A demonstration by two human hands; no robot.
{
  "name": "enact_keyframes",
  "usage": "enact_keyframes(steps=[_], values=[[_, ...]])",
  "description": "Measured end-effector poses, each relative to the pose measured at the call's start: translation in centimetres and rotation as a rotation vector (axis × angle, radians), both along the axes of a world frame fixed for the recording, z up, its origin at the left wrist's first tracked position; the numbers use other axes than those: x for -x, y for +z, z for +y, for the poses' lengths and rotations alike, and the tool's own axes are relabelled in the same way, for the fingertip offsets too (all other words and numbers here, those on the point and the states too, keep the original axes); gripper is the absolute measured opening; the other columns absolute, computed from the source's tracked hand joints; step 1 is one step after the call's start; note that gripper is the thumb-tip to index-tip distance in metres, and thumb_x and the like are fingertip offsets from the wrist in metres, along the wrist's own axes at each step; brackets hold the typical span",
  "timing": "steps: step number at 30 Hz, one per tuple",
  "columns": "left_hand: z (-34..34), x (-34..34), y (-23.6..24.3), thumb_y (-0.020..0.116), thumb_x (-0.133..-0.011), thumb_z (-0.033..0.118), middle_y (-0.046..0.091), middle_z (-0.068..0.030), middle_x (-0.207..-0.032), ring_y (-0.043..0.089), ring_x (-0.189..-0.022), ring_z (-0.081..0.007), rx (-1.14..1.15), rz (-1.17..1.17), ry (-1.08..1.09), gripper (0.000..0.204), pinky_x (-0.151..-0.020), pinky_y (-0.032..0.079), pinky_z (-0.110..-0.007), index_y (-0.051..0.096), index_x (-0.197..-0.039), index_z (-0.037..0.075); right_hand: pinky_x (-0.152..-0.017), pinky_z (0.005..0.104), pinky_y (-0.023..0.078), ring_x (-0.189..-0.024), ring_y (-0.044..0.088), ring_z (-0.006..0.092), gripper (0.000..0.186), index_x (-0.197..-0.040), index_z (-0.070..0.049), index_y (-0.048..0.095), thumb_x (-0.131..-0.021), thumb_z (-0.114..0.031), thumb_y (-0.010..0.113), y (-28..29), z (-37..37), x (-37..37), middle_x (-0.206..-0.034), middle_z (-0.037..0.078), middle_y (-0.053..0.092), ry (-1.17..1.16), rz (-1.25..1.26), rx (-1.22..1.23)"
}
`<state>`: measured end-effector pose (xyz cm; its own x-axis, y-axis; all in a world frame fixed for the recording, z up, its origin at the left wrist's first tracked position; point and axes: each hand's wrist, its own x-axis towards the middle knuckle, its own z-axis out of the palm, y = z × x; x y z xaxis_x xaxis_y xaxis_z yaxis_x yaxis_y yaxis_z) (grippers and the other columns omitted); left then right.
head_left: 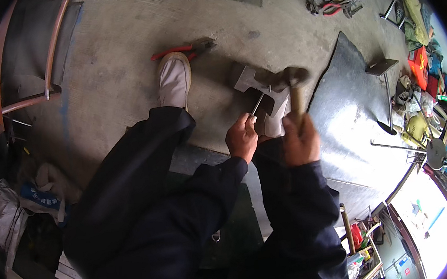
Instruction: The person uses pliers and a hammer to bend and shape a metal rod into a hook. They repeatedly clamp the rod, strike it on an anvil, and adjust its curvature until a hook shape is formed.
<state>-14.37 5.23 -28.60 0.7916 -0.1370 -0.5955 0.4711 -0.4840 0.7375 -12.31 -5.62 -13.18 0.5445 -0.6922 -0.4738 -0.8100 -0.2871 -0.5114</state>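
Hammer [296, 99] fills right hand [301, 143]; bag [54, 180] shows white lettering [48, 200].

The single fisheye view looks steeply down from head height toward the concrete floor [114, 34]. The left hand [242, 139] and right hand [300, 143] appear fairly near, around mid-picture.

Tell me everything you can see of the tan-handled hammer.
The dark-headed hammer with a straight tan handle has a blunt, metal-looking head and a wood-looking handle, both blurred. The right hand grips the handle's near part; the head lies at its far end, away from the body, by the right side of a grey, metal-looking anvil-like block. Whether they touch is unclear.
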Motion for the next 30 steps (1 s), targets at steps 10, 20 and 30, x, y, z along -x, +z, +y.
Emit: enact_keyframes(steps=[10,20,30], values=[[-0.4,-0.2,-0.7,0.058,-0.100,0.028,0.067,-0.0210,-0.087,0.062,-0.083,-0.0472,-0.050,-0.062,-0.056,0.022,-0.068,0.048,-0.051,0.066,-0.096,0.008,-0.061,0.0382,0.049,-0.065,0.061,0.0241,0.019,-0.097,-0.002,0.058,-0.095,-0.019,0.067,-3.8,1.9,2.7,-0.073,0.017,0.062,-0.022,-0.136,0.096],[0.6,0.0,-0.7,0.063,-0.097,0.021,0.061,-0.0195,-0.075,0.058,-0.069,-0.0394,0.084,-0.037,0.053,0.021,-0.062,0.045,-0.044,0.061,-0.086,0.004,-0.059,0.0304,0.044,-0.065,0.054,0.0135,0.018,-0.099,-0.002,0.059,-0.098,-0.019,0.064,-0.5,-0.4,1.0,-0.073,0.006,0.060,-0.119,-0.311,0.005],[0.5,0.1,-0.7,0.063,-0.097,0.019,0.061,-0.0195,-0.074,0.057,-0.067,-0.0378,0.095,-0.002,0.075,0.019,-0.062,0.045,-0.042,0.062,-0.087,0.003,-0.068,0.0368,0.050,-0.072,0.063,0.0221,0.024,-0.099,0.000,0.060,-0.096,-0.023,0.067,-2.0,1.0,1.6,-0.080,0.015,0.066,-0.041,-0.150,-0.049]])
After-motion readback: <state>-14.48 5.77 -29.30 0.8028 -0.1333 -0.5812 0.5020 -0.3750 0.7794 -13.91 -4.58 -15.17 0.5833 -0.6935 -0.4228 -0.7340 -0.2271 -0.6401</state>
